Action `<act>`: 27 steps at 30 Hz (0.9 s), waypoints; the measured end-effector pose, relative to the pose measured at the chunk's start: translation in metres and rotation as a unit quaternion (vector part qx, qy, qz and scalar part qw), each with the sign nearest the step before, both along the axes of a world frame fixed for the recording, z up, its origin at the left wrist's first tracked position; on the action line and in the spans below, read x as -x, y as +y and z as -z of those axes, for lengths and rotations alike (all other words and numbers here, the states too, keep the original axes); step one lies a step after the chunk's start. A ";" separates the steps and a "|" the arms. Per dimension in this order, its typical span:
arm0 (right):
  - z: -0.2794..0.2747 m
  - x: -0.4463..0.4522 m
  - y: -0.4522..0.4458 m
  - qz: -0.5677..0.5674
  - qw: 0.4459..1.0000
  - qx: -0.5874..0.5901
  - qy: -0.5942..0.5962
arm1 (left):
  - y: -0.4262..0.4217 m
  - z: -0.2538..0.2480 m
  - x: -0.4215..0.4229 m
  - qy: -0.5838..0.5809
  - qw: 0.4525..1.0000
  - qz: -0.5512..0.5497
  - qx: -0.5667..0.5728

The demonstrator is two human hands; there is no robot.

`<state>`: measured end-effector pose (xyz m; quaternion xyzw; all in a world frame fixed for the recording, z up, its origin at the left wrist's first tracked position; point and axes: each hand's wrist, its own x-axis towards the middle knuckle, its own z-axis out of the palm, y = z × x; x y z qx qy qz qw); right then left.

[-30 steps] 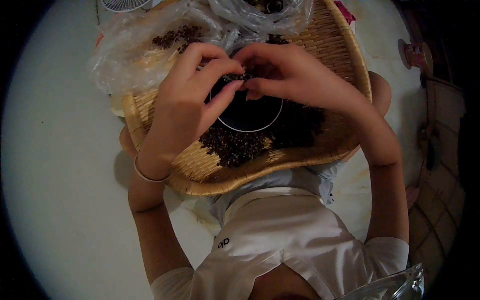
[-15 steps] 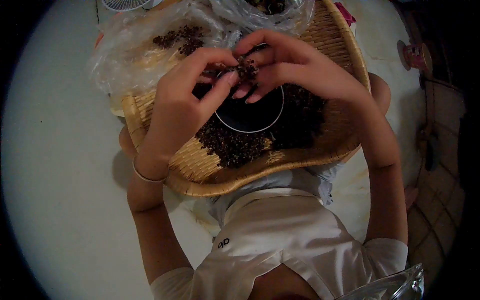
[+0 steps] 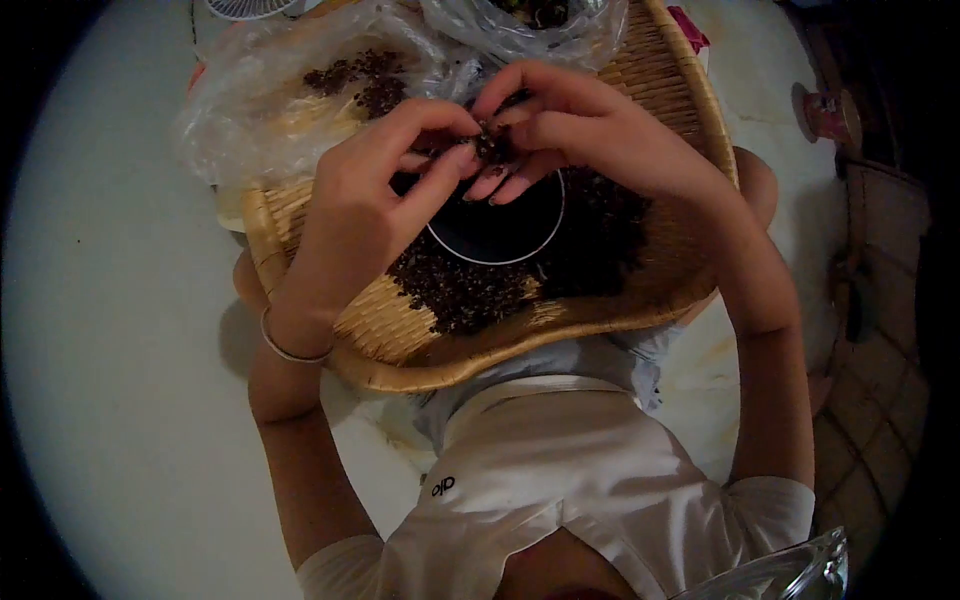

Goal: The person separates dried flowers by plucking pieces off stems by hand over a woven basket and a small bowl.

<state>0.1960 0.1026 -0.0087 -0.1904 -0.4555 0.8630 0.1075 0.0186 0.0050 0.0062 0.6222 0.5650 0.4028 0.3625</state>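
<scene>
A small dark, crumbly cluster is between both hands, above a black round bowl with a pale rim. My left hand pinches its left side with thumb and forefinger. My right hand has curled fingers round its right side. Under the bowl lies a woven basket tray with loose dark pieces spread in front of the bowl and to its right. The bowl's far side is hidden by the hands.
A clear plastic bag with dark clusters lies over the tray's back left. Another plastic bag is at the back. A fan stands at top left, a cup-like container at right.
My right hand has turned, its lower fingers now spread more below the cluster. More of the cluster shows between the hands than a second ago, and my left hand has shifted slightly.
</scene>
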 end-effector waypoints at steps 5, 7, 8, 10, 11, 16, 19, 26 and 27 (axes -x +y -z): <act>-0.005 0.002 -0.001 0.013 0.999 0.043 -0.021 | 0.000 0.000 0.001 0.007 1.000 -0.001 -0.004; -0.003 0.003 -0.001 0.000 0.999 -0.013 -0.032 | -0.001 0.000 0.001 0.024 1.000 -0.001 -0.006; -0.001 0.002 -0.001 0.001 0.999 -0.013 -0.032 | -0.001 0.000 0.000 0.024 1.000 0.000 -0.005; 0.005 0.001 -0.001 -0.003 1.000 -0.003 -0.022 | 0.000 0.001 0.000 0.043 0.999 0.004 -0.013; 0.004 0.002 -0.001 -0.002 1.000 -0.003 -0.021 | 0.000 0.001 0.000 0.043 0.999 0.004 -0.013; 0.002 0.001 -0.001 0.028 0.997 0.070 -0.015 | 0.000 -0.001 0.001 0.053 0.998 -0.005 -0.041; 0.001 0.000 0.000 0.028 0.997 0.055 -0.037 | 0.000 -0.002 0.001 0.078 0.995 -0.013 -0.063; 0.004 -0.001 0.005 -0.062 0.994 -0.005 -0.085 | 0.001 0.002 0.001 0.109 0.990 -0.006 -0.091; 0.006 -0.001 0.005 -0.063 0.995 -0.008 -0.083 | 0.001 0.003 0.001 0.109 0.988 -0.004 -0.106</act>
